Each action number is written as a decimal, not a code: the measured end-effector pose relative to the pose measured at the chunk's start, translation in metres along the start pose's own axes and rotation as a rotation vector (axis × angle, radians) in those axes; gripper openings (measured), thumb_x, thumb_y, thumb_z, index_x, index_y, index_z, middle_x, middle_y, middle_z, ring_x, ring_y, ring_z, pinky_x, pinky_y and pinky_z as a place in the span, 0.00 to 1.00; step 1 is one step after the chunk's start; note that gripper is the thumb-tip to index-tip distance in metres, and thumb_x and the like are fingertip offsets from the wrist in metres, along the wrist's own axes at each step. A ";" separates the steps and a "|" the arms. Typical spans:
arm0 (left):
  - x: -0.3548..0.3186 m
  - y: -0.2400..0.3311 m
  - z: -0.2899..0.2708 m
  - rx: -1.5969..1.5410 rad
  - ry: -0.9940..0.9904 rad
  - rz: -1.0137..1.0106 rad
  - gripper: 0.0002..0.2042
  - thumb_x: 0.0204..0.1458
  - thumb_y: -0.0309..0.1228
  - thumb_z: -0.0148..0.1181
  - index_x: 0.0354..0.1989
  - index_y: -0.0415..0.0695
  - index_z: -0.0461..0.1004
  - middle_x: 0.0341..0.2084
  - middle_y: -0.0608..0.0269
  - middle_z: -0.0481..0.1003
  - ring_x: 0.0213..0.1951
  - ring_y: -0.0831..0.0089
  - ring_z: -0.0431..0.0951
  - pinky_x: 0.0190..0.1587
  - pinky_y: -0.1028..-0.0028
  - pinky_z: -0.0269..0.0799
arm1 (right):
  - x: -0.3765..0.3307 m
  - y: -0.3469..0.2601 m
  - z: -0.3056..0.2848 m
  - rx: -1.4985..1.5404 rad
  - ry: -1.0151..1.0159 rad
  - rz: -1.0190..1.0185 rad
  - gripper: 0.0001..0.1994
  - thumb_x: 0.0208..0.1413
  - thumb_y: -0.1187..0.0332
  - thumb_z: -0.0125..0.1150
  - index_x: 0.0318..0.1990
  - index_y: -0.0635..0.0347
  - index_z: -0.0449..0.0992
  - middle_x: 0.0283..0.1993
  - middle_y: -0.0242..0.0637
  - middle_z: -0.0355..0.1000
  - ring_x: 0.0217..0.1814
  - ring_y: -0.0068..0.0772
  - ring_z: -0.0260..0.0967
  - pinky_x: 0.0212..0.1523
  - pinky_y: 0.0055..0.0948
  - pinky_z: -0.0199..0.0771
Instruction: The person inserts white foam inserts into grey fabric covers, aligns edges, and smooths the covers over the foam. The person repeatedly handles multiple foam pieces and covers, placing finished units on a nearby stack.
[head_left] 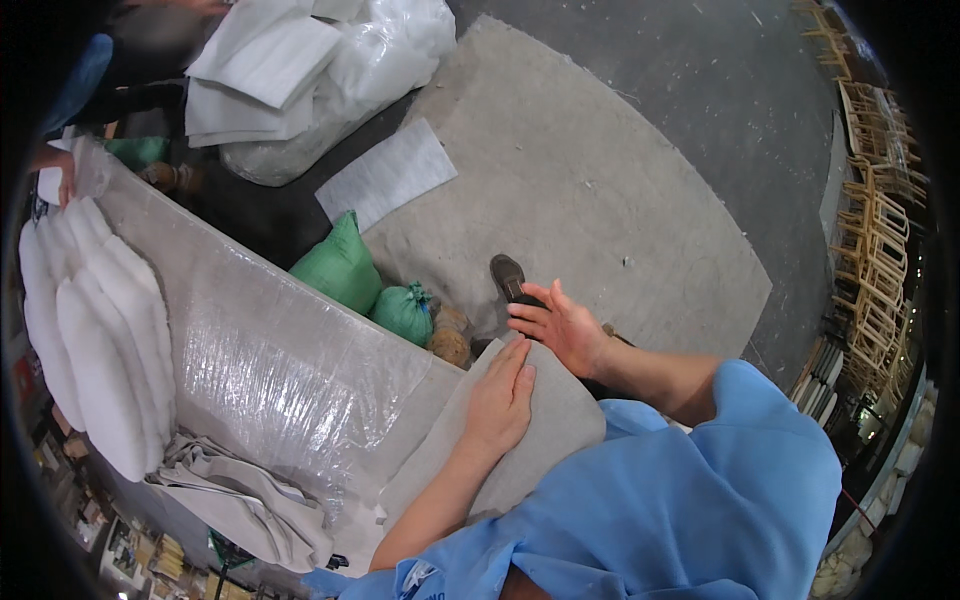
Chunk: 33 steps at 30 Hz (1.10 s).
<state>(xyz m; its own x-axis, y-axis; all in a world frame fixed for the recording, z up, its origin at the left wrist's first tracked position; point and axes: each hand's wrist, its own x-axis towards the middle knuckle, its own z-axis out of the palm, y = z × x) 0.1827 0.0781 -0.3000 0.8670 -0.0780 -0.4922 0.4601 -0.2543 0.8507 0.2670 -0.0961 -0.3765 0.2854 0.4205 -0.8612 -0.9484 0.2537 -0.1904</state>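
From the head camera, looking down, the left hand (pixel 500 398) lies flat with straight fingers on a grey felt sheet (pixel 555 425) that drapes over the end of a big plastic-wrapped panel (pixel 270 350). The right hand (pixel 562 325) is open with spread fingers at the sheet's far edge, and I think it holds nothing. The felt looks soft, floppy and light, best taken by its edge, and two green sacks (pixel 345 265) sit on the floor beside the panel.
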 end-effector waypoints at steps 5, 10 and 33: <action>0.007 -0.009 0.009 -0.003 0.033 0.031 0.22 0.71 0.36 0.46 0.66 0.34 0.72 0.66 0.42 0.72 0.69 0.50 0.70 0.73 0.59 0.60 | 0.016 0.015 0.003 0.048 -0.180 0.065 0.49 0.67 0.28 0.43 0.82 0.53 0.41 0.73 0.52 0.64 0.73 0.50 0.65 0.73 0.49 0.64; 0.016 -0.020 0.015 -0.017 0.117 0.029 0.22 0.71 0.36 0.46 0.63 0.33 0.74 0.62 0.42 0.75 0.67 0.49 0.72 0.72 0.57 0.61 | 0.030 0.034 0.002 0.228 -0.172 0.225 0.37 0.68 0.31 0.47 0.75 0.42 0.59 0.71 0.54 0.68 0.76 0.55 0.61 0.73 0.57 0.64; -0.353 -0.101 0.046 -1.300 1.065 -0.307 0.33 0.72 0.57 0.44 0.73 0.43 0.66 0.71 0.55 0.68 0.72 0.58 0.67 0.73 0.57 0.61 | -0.199 0.024 0.133 -2.568 -1.130 -0.777 0.42 0.45 0.62 0.78 0.71 0.46 0.68 0.75 0.48 0.61 0.77 0.57 0.59 0.73 0.53 0.63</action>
<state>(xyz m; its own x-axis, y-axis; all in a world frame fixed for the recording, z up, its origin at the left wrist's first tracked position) -0.1783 0.0871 -0.2209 0.2104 0.5871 -0.7817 -0.0041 0.8001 0.5998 0.2062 -0.0578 -0.1464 -0.3460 0.8744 -0.3402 0.8520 0.1410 -0.5041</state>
